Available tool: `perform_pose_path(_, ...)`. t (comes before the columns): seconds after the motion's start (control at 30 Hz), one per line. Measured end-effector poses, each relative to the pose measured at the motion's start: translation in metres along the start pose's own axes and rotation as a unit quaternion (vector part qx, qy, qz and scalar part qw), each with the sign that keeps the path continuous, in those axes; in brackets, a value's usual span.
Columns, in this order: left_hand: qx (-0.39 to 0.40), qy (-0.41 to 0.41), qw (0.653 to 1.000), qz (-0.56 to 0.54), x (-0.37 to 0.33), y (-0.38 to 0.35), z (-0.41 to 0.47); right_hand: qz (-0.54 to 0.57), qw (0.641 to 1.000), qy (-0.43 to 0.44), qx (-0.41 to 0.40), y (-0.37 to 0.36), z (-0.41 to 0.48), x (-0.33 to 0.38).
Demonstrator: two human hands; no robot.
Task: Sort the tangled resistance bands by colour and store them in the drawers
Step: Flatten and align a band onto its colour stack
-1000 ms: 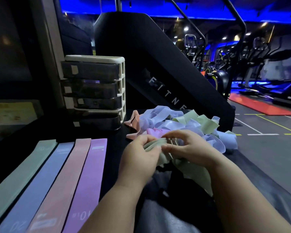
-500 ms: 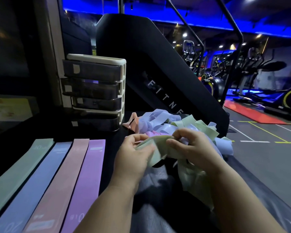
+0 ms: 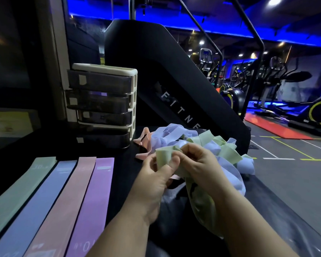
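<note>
1. Lower left, four flat bands side by side, all pastel: green band (image 3: 20,190), blue band (image 3: 39,206), pink band (image 3: 67,201), purple band (image 3: 93,197). Each has whitish print.
2. Centre: light green band (image 3: 163,154), plain.
3. Pile (image 3: 174,132) behind it: pale blue and light green strands mixed, with pink loops (image 3: 145,141) at its left edge.
4. Drawer unit (image 3: 133,93), left of centre: cream frame, smoky dark see-through drawers, a pale patch on each front. There is a purple glint in the second drawer.
5. Machine housing (image 3: 156,62), upper centre: black, with white letters "FITNE".
6. Table top (image 3: 124,164): black.
7. Right side: grey floor (image 3: 295,179) with yellow and white lines, red mat (image 3: 276,127), yellow-rimmed wheel (image 3: 311,112).
8. Top: blue light strip (image 3: 174,27).
</note>
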State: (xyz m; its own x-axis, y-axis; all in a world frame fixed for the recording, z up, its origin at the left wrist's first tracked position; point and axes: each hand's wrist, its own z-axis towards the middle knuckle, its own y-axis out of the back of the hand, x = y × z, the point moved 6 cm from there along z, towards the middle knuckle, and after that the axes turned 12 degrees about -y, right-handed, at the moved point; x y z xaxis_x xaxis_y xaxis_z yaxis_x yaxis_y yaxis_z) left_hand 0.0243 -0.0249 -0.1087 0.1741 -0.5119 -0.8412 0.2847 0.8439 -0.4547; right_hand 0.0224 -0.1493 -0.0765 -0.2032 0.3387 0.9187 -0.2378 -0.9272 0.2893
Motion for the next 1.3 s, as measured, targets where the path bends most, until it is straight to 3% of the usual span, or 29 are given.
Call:
perform_pose_path(0.1, -0.090, -0.015, 0.996, 0.024, 0.005, 0.018, 0.006, -0.008, 0.999, -0.031, 0.002, 0.004, 0.000, -0.001)
perform_pose_path(0.2, -0.133, -0.029, 0.990, 0.025, 0.003, 0.030, 0.009, -0.013, 0.994, -0.085, 0.062, 0.010, -0.001, -0.008)
perform_pose_path(0.4, -0.166, -0.069, 0.984, -0.017, -0.009, 0.037, 0.012, -0.214, 0.970, -0.069, 0.094, 0.017, -0.002, -0.016)
perform_pose_path(0.53, -0.165, -0.057, 0.983, -0.049, -0.012, 0.034, 0.012, -0.149, 0.982, -0.065, 0.096, 0.012, -0.002, -0.014)
perform_pose_path(0.67, -0.143, -0.045, 0.988, -0.042, -0.010, 0.030, 0.010, -0.090, 0.989, 0.001, 0.119, -0.005, -0.006, -0.003)
perform_pose_path(0.8, -0.130, -0.046, 0.990, -0.036, -0.011, 0.025, 0.010, -0.092, 0.992, 0.063, 0.055, -0.012, -0.008, 0.004)
perform_pose_path(0.97, -0.091, -0.010, 0.994, -0.053, -0.010, 0.014, 0.003, -0.111, 0.991, 0.076, -0.013, -0.007, -0.006, 0.006)
perform_pose_path(1.13, -0.034, -0.010, 0.998, -0.042, -0.014, 0.006, -0.004, -0.112, 0.987, 0.070, -0.088, -0.001, -0.006, 0.006)
perform_pose_path(1.3, -0.056, -0.025, 0.998, -0.010, -0.009, 0.006, -0.002, -0.073, 0.991, 0.033, -0.111, 0.003, -0.005, 0.000)
